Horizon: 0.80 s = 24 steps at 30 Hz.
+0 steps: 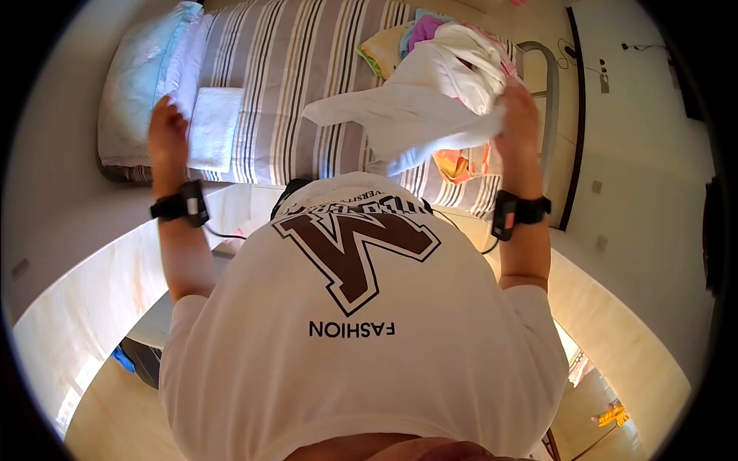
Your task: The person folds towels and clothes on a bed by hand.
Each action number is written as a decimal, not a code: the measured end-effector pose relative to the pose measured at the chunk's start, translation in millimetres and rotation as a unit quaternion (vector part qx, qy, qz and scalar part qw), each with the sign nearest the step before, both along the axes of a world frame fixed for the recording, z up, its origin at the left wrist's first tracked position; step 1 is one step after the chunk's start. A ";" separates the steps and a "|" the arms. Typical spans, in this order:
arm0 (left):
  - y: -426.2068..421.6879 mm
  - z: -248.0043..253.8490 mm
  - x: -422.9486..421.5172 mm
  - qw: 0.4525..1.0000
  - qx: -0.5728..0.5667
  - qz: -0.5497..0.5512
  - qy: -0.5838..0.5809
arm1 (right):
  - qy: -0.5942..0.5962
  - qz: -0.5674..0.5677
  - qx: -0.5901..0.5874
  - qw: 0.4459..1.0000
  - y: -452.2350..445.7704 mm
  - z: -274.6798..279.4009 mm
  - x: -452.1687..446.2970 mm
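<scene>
My right hand (521, 119) is closed on the edge of a white garment (438, 115), whose cloth spreads out to the left over the bed. The garment's far left corner hangs free, and its exact kind does not show. My left hand (167, 131), somewhat blurred, is over the near left part of the bed with its fingers curled in and nothing visible in them. Just right of it lies a folded white towel (217, 127). Behind the garment is a heap of clothes, with a purple piece (427, 31) and a yellow piece (382, 52). An orange patterned cloth (453, 165) shows below the garment.
The bed has a striped sheet (284, 61) in grey, white and black. A light blue pillow (138, 84) lies at its left end, and a grey metal rail (550, 100) bounds the right end. Cables run from both wrist bands, the left (184, 206) and the right (507, 213).
</scene>
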<state>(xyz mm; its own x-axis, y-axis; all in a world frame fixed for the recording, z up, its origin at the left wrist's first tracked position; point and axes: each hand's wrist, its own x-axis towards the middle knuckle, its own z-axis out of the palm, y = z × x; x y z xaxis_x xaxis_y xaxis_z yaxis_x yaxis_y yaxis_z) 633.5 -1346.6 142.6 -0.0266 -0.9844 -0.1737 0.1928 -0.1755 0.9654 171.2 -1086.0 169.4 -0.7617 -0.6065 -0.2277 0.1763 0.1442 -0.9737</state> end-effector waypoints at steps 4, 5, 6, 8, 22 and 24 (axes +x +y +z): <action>48.9 3.3 -123.0 0.938 -0.101 -0.321 -0.088 | -0.047 0.189 -0.110 0.975 -54.1 10.3 70.7; 67.4 16.6 -147.1 0.906 -0.092 -0.410 -0.039 | -0.072 0.213 -0.120 0.967 -62.8 23.1 85.8; 85.8 22.5 -170.6 0.882 -0.092 -0.462 -0.024 | -0.074 0.218 -0.123 0.965 -70.7 31.9 95.1; 113.2 33.9 -198.6 0.855 -0.093 -0.510 -0.007 | -0.094 0.216 -0.153 0.960 -80.7 44.0 105.6; 99.0 35.1 -174.1 0.885 -0.058 -0.458 -0.068 | -0.038 0.175 -0.196 0.964 -58.8 24.8 55.3; 96.3 47.3 -166.5 0.891 -0.063 -0.447 -0.037 | -0.028 0.255 -0.089 0.963 -44.6 14.7 55.3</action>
